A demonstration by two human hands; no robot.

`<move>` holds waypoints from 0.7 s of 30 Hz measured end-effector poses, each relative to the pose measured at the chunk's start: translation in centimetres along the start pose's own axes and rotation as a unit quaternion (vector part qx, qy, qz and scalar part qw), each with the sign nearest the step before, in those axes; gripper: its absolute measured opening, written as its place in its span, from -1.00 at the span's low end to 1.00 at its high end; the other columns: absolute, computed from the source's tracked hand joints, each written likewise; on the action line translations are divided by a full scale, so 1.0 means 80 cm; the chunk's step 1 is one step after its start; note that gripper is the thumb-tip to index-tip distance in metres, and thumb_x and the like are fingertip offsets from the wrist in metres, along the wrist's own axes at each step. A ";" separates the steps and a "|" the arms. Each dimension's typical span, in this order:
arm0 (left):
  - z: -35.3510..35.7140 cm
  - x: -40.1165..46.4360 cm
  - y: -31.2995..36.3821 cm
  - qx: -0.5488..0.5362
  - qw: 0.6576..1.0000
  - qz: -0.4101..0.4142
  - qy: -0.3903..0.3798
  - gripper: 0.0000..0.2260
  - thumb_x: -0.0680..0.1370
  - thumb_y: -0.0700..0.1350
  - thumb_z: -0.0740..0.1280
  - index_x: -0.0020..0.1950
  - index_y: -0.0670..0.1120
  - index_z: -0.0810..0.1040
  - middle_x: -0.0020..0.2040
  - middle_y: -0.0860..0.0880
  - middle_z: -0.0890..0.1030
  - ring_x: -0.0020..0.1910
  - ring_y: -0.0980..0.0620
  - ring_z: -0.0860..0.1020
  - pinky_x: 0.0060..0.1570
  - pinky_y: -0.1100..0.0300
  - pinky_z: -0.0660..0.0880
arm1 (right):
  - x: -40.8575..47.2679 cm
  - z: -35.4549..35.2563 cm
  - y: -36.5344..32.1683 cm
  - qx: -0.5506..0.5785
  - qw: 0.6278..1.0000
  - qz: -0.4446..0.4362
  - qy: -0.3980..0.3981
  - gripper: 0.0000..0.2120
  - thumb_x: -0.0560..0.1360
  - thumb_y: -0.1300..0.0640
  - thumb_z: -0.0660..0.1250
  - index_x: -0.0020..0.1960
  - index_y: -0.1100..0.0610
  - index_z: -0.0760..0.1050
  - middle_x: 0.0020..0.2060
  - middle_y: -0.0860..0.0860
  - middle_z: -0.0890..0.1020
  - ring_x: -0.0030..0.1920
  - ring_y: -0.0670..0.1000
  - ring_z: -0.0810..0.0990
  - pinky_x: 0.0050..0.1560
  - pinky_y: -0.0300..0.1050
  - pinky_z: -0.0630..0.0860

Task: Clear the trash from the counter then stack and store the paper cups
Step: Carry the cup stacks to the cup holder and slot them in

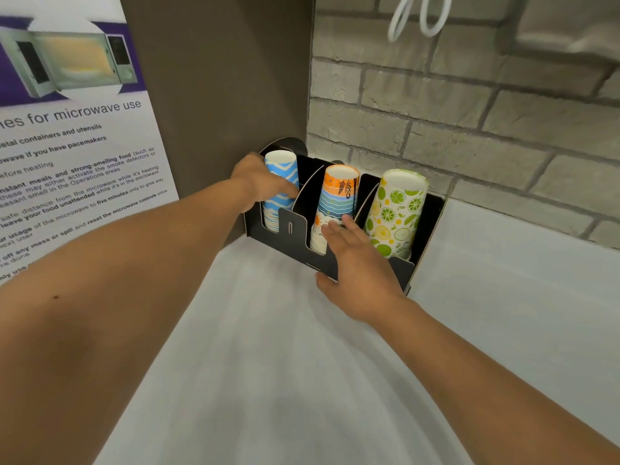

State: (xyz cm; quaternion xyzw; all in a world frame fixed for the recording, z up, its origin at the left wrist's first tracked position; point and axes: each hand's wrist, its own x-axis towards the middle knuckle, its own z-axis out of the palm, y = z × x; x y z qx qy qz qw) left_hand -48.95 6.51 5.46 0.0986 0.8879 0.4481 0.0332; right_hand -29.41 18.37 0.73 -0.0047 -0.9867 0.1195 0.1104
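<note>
Storing step: left hand [260,181] clasps blue stack [281,186] in holder [335,266]'s left slot, right hand [355,273] splayed on its front; next, seat stack fully.

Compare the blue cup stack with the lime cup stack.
The blue stack has a zigzag print; the lime stack shows citrus slices. Blue fills the holder's left slot, lime the right. The left hand grips blue; nothing touches lime. Both lean back, white bases up.
</note>
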 end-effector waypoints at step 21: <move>-0.043 -0.064 -0.021 0.039 0.993 0.107 0.042 -0.32 0.41 0.01 0.53 0.44 -0.19 0.37 0.37 -0.12 0.50 0.31 -0.07 0.50 0.31 0.02 0.43 | 0.001 -0.020 -0.007 -0.015 0.997 0.010 -0.076 -0.19 0.52 -0.08 0.31 0.58 0.14 -0.06 0.58 0.06 -0.01 0.57 0.06 -0.18 0.52 -0.04 -0.04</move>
